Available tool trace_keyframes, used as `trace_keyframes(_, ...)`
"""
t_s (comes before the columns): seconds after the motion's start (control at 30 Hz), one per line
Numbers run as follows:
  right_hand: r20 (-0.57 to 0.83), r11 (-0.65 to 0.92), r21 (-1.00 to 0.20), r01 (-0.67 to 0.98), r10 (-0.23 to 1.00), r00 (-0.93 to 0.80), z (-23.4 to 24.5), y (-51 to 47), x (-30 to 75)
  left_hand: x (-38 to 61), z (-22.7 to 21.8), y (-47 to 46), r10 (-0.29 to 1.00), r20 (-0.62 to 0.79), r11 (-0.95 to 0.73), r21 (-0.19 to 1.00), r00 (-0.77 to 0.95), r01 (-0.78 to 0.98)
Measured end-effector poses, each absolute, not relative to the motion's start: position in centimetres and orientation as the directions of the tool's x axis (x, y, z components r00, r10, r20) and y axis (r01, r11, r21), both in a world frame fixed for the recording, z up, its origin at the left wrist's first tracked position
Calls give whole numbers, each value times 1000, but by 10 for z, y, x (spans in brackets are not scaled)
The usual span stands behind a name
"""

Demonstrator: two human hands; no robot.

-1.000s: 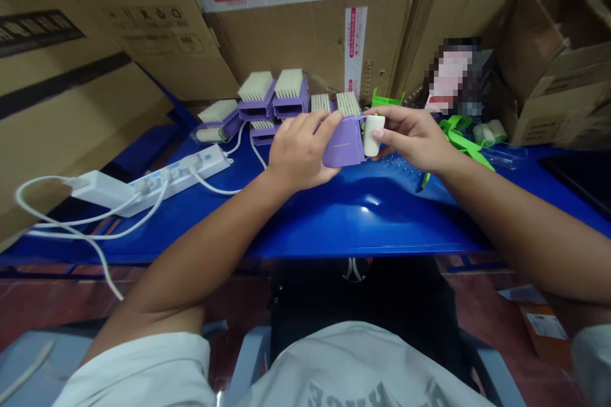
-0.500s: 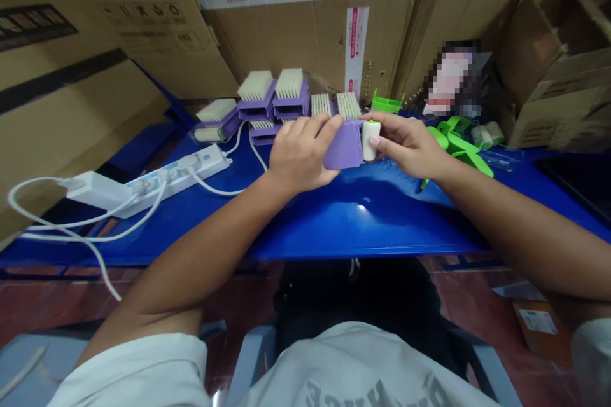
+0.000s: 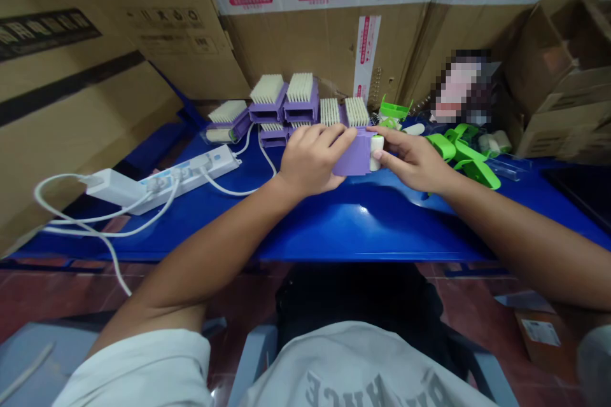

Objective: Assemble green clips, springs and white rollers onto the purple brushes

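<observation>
I find, left to right on the blue tabletop: a smooth white power strip; purple brush blocks, cream bristles uppermost, apparently stacked to save room; my left fingers, gripping a flat-sided purple plastic case, seemingly to steady it above the tabletop; a white cylindrical roller at its right edge, pinched by my right fingers, apparently to hold it in line, seating indeterminable; glossy, curved green parts further right

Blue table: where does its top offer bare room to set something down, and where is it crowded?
The blue table is bare between its near edge, the left hand and the right hand. Bristled purple blocks crowd the back; green parts the right; a power strip the left.
</observation>
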State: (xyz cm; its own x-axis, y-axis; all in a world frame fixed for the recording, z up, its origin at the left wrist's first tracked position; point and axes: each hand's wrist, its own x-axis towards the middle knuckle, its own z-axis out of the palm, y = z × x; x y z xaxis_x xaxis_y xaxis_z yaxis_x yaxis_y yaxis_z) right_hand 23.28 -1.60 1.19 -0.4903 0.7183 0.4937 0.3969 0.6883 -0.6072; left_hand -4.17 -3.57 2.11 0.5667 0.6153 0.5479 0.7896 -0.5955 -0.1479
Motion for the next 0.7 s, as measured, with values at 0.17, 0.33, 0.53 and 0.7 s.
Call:
trace_keyframes(0.17, 559, 748, -559, 357, 658, -504, 9, -11, 238, -41, 18, -32, 589, 570, -622, -134, 573, 772)
trace_keyframes(0.33, 630, 841, -464, 277, 534, -564, 16, -11, 245, -40, 14, -31, 584, 614, -634, -65, 531, 771)
trace_keyframes(0.53, 813, 950, -84, 301, 240, -530, 35, -36, 241, -43, 20, -32, 551, 652, -645, -64, 521, 762)
trace_keyframes(0.7, 888, 853, 238, 465, 3, -460, 29, -55, 229, -48, 26, -40, 464, 857, -625, 136, 225, 769)
